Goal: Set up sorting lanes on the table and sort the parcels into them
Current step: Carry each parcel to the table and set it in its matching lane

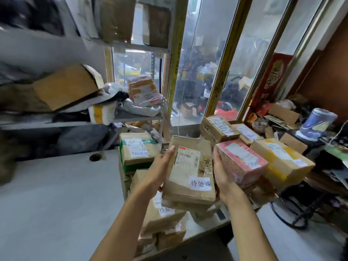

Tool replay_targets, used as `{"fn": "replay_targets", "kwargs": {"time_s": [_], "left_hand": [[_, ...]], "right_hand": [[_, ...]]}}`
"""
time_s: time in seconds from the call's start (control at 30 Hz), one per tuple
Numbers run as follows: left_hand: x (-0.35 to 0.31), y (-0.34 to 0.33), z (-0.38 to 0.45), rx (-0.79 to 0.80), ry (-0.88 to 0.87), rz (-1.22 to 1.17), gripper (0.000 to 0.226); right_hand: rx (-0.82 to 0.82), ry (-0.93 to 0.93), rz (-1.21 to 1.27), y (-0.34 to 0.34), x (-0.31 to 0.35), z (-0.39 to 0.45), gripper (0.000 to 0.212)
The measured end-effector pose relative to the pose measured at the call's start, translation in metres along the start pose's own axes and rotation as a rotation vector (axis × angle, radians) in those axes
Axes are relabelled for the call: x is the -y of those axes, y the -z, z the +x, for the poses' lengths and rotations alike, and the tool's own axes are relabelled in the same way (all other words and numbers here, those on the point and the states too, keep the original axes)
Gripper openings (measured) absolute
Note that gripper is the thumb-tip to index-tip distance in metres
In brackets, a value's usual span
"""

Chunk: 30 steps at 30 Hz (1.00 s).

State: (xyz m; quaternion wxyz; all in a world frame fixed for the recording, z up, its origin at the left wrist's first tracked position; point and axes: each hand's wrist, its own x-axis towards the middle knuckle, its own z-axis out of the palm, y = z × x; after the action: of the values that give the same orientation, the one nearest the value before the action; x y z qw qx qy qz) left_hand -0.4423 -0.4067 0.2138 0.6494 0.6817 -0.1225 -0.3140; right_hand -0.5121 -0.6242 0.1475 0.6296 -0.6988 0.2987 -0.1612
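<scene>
Holding a brown parcel (189,171) up between both hands — left hand (161,167) and right hand (222,176) pressed flat on its sides — over the table's (56,194) right edge

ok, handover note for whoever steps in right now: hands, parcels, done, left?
Left hand: open, flat against the left side of the brown parcel.
Right hand: open, pressing its right side; the parcel is carried between both, above the heap. Its white label reads 待处理.
Around it: red parcel, yellow-taped box, green-taped box, more beneath.
Done: no lanes visible on the grey table.
Left: set lanes, place this parcel, sort the heap.
</scene>
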Motion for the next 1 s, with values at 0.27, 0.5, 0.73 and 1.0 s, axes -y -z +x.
{"fn": "replay_targets", "kwargs": {"time_s": [0.27,0.5,0.73,1.0], "left_hand": [[-0.037,0.074,0.058,-0.235,-0.079,-0.085,0.073],[-0.051,0.138,0.106,-0.424,-0.116,-0.062,0.081],[-0.008,0.161,0.155,-0.486,-0.035,0.018,0.088],[-0.013,0.158,0.150,-0.481,-0.045,-0.043,0.091]], "right_hand": [[0.271,-0.021,-0.047,-0.103,0.091,0.073,0.102],[0.330,0.120,-0.086,-0.187,0.088,0.173,0.075],[0.467,0.023,-0.126,-0.216,0.117,0.133,0.046],[0.500,-0.086,-0.152,-0.214,0.100,0.145,0.061]]}}
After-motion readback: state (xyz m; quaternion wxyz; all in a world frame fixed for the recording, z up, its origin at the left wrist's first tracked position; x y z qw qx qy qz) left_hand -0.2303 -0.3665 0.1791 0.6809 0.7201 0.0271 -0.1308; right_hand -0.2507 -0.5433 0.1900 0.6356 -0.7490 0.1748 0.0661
